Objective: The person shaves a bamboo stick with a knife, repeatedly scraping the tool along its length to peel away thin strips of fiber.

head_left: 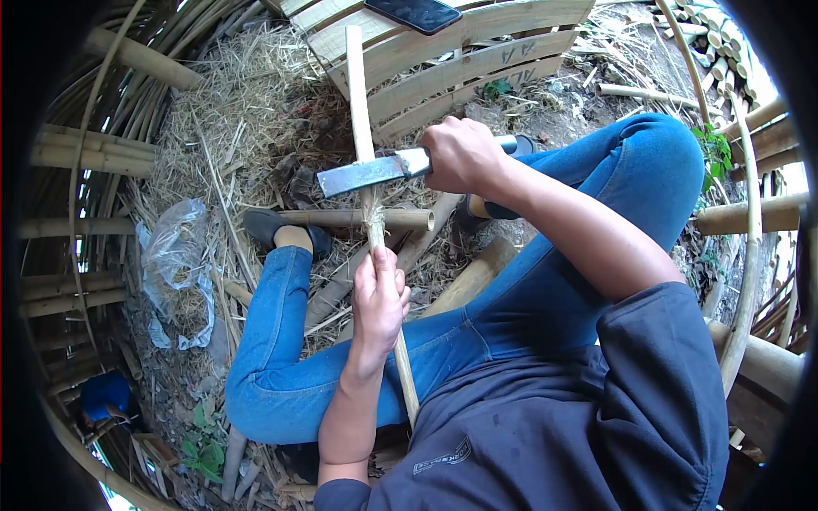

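Observation:
My left hand [381, 298] is wrapped round a long split bamboo strip [359, 94], which runs from my lap up towards a slatted crate. Frayed fibres [372, 209] stand out on the strip just above my fist. In my right hand [463, 156] is the handle of a broad-bladed knife [362, 175] with a blunt, square end. Its blade lies across the strip, above the frayed part. Beneath the strip, a round bamboo piece [358, 219] lies crosswise near my feet.
The wooden slatted crate [477, 64] stands ahead with a phone [415, 12] on top. Plastic bag [177, 255] and straw [243, 102] lie on the left. Bamboo poles [64, 158] form a wall there; cut bamboo [711, 43] is piled at upper right.

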